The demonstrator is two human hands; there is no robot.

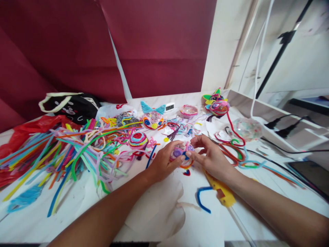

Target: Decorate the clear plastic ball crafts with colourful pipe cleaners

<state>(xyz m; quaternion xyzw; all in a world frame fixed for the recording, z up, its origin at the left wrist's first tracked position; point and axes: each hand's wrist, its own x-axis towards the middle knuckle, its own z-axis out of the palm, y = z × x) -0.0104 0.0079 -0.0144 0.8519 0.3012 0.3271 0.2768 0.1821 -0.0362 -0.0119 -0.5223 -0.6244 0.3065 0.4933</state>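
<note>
My left hand (161,161) is closed around the left side of a small pipe-cleaner craft (179,151), made of purple rounds with pink and orange edging. From the right, the fingers of my right hand (212,156) are closed on the same craft, thumb pressing by a dark blue piece (186,156) on its front. Both thumbs meet near that piece, and the fingers hide much of the craft. Just below it on the table lies a small blue and red heart (187,172). A bent blue pipe cleaner (199,200) rests nearer to me.
Loose pipe cleaners (84,151) are heaped at left. Behind my hands stands a blue-eared craft animal (153,118); another animal (217,103) sits back right. A yellow tool (224,195), apparently a glue gun, lies under my right forearm. Black cables (282,149) cross the right side near a phone (309,175).
</note>
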